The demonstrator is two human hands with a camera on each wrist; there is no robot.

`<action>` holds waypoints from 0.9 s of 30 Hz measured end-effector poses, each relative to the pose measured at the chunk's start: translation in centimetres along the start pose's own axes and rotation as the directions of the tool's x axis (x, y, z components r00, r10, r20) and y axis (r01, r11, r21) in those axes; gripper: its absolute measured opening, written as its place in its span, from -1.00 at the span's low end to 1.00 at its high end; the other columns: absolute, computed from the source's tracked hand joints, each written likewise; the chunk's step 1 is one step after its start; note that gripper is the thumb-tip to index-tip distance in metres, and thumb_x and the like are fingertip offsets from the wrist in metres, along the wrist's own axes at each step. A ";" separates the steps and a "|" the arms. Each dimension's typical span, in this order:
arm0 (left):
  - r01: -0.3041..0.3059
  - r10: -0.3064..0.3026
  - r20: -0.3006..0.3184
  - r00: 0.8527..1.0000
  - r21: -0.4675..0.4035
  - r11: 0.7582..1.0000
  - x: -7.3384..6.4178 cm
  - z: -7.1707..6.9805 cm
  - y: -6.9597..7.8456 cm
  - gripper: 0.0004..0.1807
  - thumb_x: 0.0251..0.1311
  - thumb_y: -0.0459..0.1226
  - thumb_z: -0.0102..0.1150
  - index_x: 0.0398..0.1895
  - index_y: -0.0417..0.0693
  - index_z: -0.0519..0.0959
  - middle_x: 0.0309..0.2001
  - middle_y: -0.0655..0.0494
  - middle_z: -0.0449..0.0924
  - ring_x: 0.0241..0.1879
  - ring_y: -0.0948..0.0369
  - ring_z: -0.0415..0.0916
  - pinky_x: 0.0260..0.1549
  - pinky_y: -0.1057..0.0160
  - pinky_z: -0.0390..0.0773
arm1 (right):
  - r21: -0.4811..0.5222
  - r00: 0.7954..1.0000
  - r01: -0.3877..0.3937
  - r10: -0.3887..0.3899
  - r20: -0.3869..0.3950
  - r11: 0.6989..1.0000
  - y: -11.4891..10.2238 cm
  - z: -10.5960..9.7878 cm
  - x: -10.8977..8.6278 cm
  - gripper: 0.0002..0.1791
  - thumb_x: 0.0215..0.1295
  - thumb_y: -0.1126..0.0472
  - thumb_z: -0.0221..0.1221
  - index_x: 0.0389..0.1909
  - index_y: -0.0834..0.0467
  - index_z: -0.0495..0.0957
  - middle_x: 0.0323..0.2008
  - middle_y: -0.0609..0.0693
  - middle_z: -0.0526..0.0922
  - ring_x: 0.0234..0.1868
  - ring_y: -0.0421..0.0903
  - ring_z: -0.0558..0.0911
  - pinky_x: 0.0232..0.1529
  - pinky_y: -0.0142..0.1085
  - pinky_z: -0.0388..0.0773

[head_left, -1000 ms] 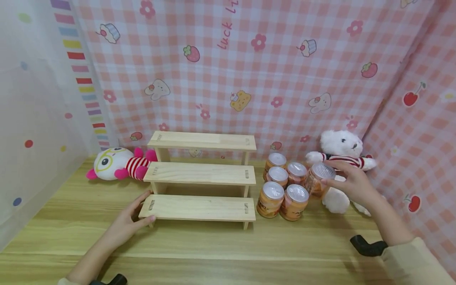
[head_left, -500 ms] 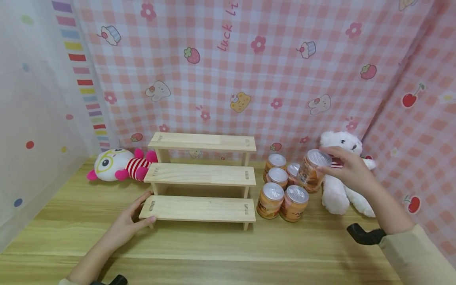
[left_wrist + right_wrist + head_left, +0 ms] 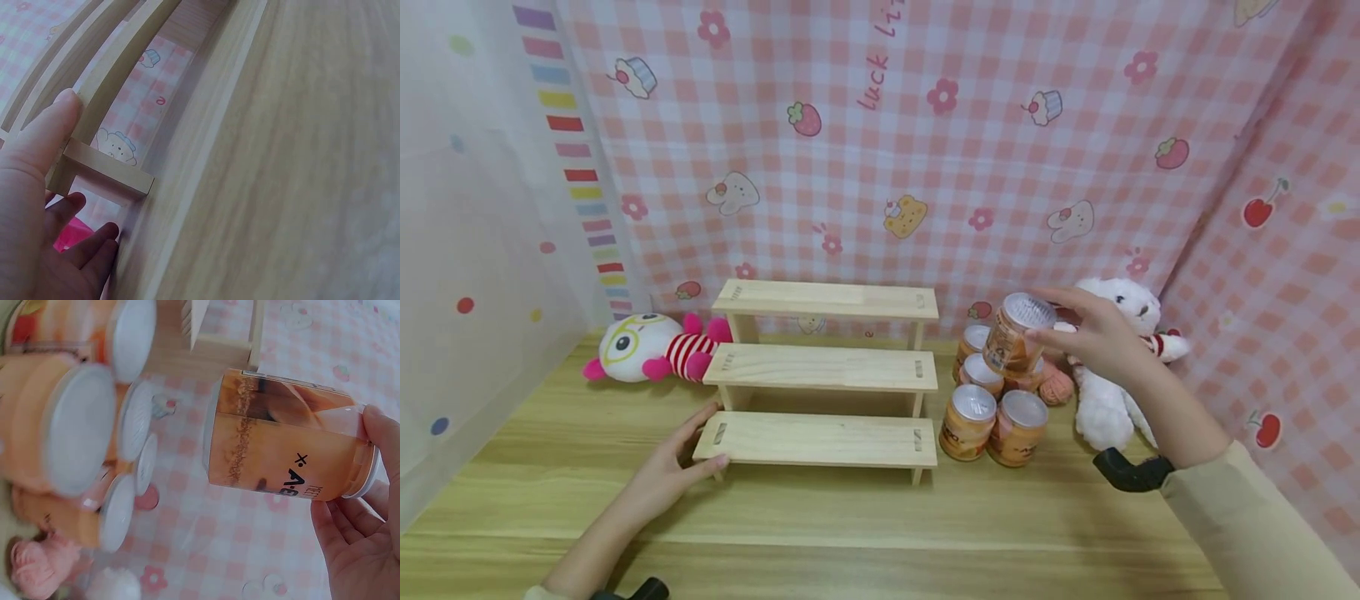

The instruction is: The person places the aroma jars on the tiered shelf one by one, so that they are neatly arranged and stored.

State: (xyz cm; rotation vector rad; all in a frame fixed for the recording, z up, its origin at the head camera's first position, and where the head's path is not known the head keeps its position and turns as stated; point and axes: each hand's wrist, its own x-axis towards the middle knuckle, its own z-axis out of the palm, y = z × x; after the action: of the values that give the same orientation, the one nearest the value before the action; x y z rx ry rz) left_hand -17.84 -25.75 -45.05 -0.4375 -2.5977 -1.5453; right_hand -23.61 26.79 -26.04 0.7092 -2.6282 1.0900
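The right hand [image 3: 1093,333] holds by its top an orange can [image 3: 1011,343], whose black label letters I cannot read fully, in the air above the other cans [image 3: 992,417], while the left hand [image 3: 666,471] rests with relaxed fingers on the left end of the lowest wooden step [image 3: 816,439] on the tabletop [image 3: 865,533].

You are looking at a small staged display corner, like a homemade photo booth or play shop. Pink checked cloth [image 3: 925,150] printed with strawberries, cupcakes and bunnies hangs as backdrop on two sides. On the wooden tabletop [image 3: 850,517] stand a three-step pine riser [image 3: 823,371], a cluster of orange jars [image 3: 992,412], a white teddy bear [image 3: 1112,400] and a striped plush toy [image 3: 651,346].
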 end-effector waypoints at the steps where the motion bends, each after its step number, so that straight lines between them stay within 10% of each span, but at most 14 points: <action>1: 0.004 -0.004 0.000 1.000 0.002 1.000 0.0 0.0 0.0 -0.17 0.20 -0.22 0.30 0.48 -0.09 0.10 0.27 -0.28 0.31 0.13 0.19 0.36 -0.03 0.53 0.31 | 0.016 1.000 0.005 -0.005 0.001 1.000 -0.3 0.2 0.3 -0.39 0.23 0.23 0.30 0.29 0.27 0.39 0.22 0.25 0.41 0.15 0.16 0.45 -0.09 -0.59 0.40; 16: -0.001 0.001 0.001 1.000 -0.005 1.000 -0.1 -0.1 0.3 -0.17 0.21 -0.24 0.29 0.48 -0.14 0.08 0.29 -0.29 0.27 0.16 -0.10 0.33 -0.05 0.51 0.33 | 0.106 0.997 0.079 -0.081 0.013 0.991 -4.9 3.4 4.2 -0.39 0.18 0.22 0.34 0.25 0.24 0.43 0.22 0.16 0.46 0.15 0.07 0.47 0.11 -0.09 0.42; 27: 0.014 -0.014 0.000 1.000 -0.010 1.000 0.0 0.0 -0.1 -0.16 0.19 -0.23 0.30 0.48 -0.11 0.09 0.30 -0.27 0.27 0.16 -0.02 0.34 -0.04 0.50 0.32 | 0.200 0.991 0.132 -0.135 0.000 0.971 -7.6 6.3 7.3 -0.42 0.15 0.32 0.35 0.20 0.34 0.45 0.16 0.19 0.50 0.05 0.05 0.54 0.01 -0.22 0.50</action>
State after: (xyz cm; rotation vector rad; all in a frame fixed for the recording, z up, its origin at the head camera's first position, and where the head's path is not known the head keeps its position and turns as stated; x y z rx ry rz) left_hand -17.87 -25.77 -45.13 -0.4210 -2.6000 -1.5631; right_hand -26.15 15.12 -23.16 0.9231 -2.4629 1.3243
